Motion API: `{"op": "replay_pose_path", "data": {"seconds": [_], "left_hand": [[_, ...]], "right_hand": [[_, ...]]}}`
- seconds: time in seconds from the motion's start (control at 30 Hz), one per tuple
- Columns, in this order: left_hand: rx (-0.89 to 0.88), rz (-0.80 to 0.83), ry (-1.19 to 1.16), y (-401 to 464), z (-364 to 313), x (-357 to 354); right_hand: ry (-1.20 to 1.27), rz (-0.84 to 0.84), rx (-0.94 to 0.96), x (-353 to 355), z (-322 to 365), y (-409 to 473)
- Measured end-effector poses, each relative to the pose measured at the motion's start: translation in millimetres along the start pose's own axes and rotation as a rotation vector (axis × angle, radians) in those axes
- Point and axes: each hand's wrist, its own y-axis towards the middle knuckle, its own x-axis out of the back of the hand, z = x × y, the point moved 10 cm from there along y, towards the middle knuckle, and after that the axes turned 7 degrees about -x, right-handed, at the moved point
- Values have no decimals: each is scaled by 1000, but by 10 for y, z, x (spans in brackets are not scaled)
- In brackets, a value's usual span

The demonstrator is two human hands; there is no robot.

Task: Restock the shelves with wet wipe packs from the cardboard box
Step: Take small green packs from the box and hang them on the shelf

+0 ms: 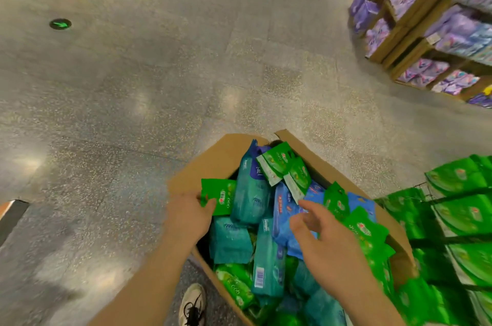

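Our left hand (190,215) pinches a small green wipe pack (218,196) by its lower corner, thumb on its face, holding it upright over the near-left rim of the open cardboard box (213,163). Our right hand (323,239) hovers over the middle of the box with fingers spread and loosely bent, gripping nothing; its fingertips (302,203) lie just beside a blue pack (283,221), though we cannot tell whether they touch it.

From the head camera we see the box standing on the speckled grey floor (133,86), crammed with packs: tall teal packs (251,192) to the left, blue ones in the centre, and small green packs (278,162) strewn across the top and along the right wall. Just right of the box, wire shelves (463,219) carry rows of matching green packs. Farther off, at upper right, wooden crates (415,22) hold purple packages. A round green arrow marker (60,24) sits in the floor at left, and a white sneaker (193,304) shows beside the box's near corner.
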Motion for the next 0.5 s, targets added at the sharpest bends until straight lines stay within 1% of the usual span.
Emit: {"op": "replay_pose_path", "data": {"seconds": [0.07,0.13,0.23,0.33,0.37,0.5], "left_hand": [[-26,26,16,61,-8,-31],[-64,60,-94,102,-69,-46],[-50,117,-349,88,-158,13],[81,129,-718,47,-206,179],[99,145,-786,44,-238,243],[46,287,-856,69,-399,415]], "right_hand": [[18,18,-21,-110,0,59],[24,50,-42,-219,3,98],[30,104,-47,-377,38,135],[20,124,-19,-478,98,183],[30,124,-15,-503,109,204],[115,112,26,-588,139,302]]}}
